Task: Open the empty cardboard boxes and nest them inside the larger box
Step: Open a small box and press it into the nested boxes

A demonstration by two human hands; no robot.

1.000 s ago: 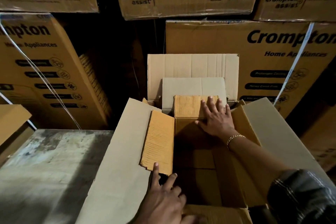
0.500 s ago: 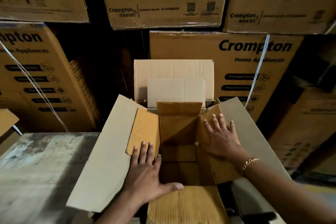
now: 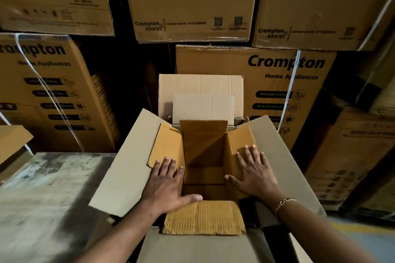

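Observation:
A large pale cardboard box (image 3: 128,166) stands open in front of me, its flaps spread outward. Inside it sits a smaller orange-brown box (image 3: 203,149), open, with an empty dark interior. Between the two, at the far side, a third pale flap (image 3: 203,107) stands upright. My left hand (image 3: 166,186) lies flat, fingers straight, pressing the inner box's left flap outward. My right hand (image 3: 254,173), with a gold bracelet at the wrist, presses flat on the right flap. The near flap (image 3: 203,218) of the inner box lies folded toward me.
A grey stained table surface (image 3: 47,198) lies to the left. Stacked printed appliance cartons (image 3: 277,83) form a wall behind and on both sides. Another cardboard flap (image 3: 12,141) pokes in at the far left. Floor shows at the lower right.
Both hands went from handling the inner box's flaps to pressing the left and right flaps flat outward. The inner box now stands fully open. The camera moved closer.

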